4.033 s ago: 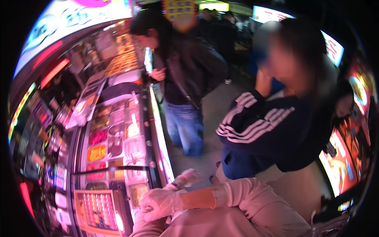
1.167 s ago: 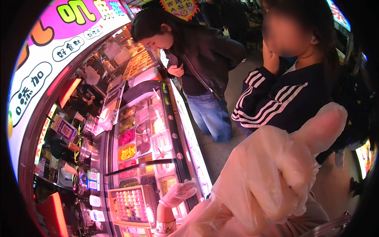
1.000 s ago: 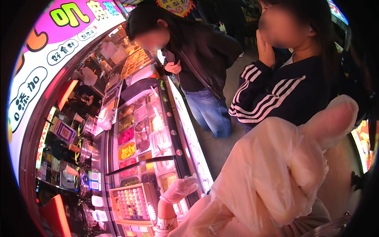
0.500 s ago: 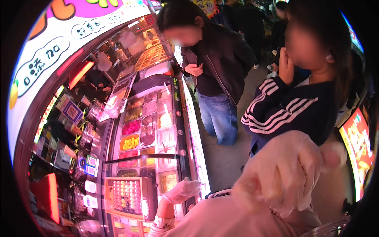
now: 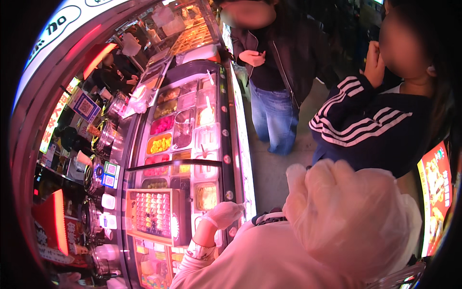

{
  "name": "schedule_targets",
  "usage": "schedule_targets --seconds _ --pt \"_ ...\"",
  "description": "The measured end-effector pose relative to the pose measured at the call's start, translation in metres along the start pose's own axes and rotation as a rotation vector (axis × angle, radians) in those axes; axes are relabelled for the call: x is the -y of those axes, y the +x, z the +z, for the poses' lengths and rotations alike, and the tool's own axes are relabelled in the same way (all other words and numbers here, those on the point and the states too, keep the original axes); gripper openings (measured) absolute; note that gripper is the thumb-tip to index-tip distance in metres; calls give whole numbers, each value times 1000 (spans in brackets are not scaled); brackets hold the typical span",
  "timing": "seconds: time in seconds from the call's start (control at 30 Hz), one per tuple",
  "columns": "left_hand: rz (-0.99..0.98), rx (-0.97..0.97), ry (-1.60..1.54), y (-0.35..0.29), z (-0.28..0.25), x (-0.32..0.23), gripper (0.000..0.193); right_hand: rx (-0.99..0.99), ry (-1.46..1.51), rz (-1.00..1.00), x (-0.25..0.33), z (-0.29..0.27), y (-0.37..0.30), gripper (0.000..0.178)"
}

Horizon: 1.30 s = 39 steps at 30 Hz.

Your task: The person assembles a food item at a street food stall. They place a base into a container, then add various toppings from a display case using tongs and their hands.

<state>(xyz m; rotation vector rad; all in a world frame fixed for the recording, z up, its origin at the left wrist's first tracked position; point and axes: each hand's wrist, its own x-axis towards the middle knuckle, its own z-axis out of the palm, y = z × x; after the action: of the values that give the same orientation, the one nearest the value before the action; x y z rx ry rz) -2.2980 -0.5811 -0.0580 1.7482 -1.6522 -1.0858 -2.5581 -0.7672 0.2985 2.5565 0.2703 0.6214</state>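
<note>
A thin clear plastic glove covers my left hand (image 5: 224, 215), held low at the bright front edge of the food counter (image 5: 246, 176). Its fingers are bent together, and whether anything is between them cannot be seen. Much closer to the view, my right hand (image 5: 344, 209) is raised on the right in a loose, baggy clear glove. Its fingers are curled in; the glove's folds and the hand itself hide anything in the grip. Beside my left hand, a metal tray of pale food (image 5: 207, 196) sits in the counter, with a framed box of small round pieces (image 5: 153, 212) further left.
Several trays fill the counter, among them yellow chunks (image 5: 159, 144) and bright pink food (image 5: 162, 125). A person in a dark jacket (image 5: 308, 67) stands across the front. Another in a striped navy top (image 5: 370, 125) is close on the right, near a lit red sign (image 5: 436, 188).
My right hand has come closer and turned, its glove now filling more of the lower right. My left hand has shifted slightly up. The view has tilted down.
</note>
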Motion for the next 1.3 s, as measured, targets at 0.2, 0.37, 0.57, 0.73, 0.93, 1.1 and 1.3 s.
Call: schedule_targets --seconds 0.2,0.37,0.57,0.73,0.93,1.1,1.3 --pt "96 156 633 -1 -13 -29 27 2 -17 -69 20 16 0 19" --pt "-152 16 268 16 -29 -79 23 -27 -27 -105 27 29 2 21" --pt "103 -11 340 13 -38 -73 13 -75 64 -45 34 47 -19 23" --pt "-8 68 514 11 -51 -50 20 -20 463 222 36 108 -74 25" --pt "-18 -154 -470 27 -93 -22 46 319 647 548 76 166 -196 15" --pt "615 -895 -1773 21 -164 27 147 369 724 1036 101 160 -235 34" --pt "903 -800 -1984 20 -198 41 173 260 916 1193 89 159 -219 63"
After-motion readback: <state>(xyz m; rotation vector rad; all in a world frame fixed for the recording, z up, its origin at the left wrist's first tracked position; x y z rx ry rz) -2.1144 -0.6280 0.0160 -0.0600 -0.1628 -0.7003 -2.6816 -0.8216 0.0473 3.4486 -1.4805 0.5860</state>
